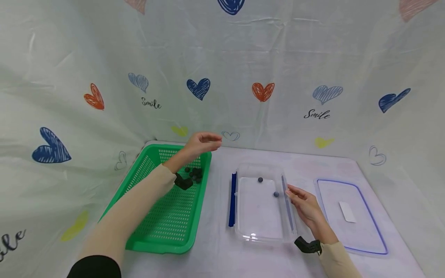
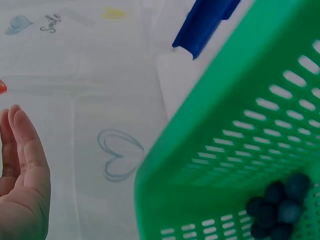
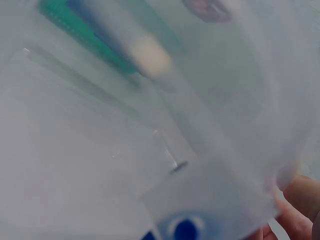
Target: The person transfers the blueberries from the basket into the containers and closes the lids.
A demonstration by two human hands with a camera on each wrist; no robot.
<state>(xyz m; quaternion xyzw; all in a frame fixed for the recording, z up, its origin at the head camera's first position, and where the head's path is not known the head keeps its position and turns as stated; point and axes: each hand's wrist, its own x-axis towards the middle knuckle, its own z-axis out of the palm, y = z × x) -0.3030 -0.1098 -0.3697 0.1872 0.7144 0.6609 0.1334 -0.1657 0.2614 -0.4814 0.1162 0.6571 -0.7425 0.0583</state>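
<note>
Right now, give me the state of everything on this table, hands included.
Green basket: upright, dark balls clustered inside.
Clear container: upright, open, two loose balls inside.
Blue latch: unfastened, at the container's left side.
Lid: off, lying flat.
Left hand: raised, fingers extended, apparently empty.
Right hand: gripping the container's right side.

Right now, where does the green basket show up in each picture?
Head: green basket, lower left.
Left wrist: basket, filling much of the right side.
Right wrist: basket, blurred, upper left.
Shared landmark: the blue strip on the clear box, near the basket in every view.
</note>
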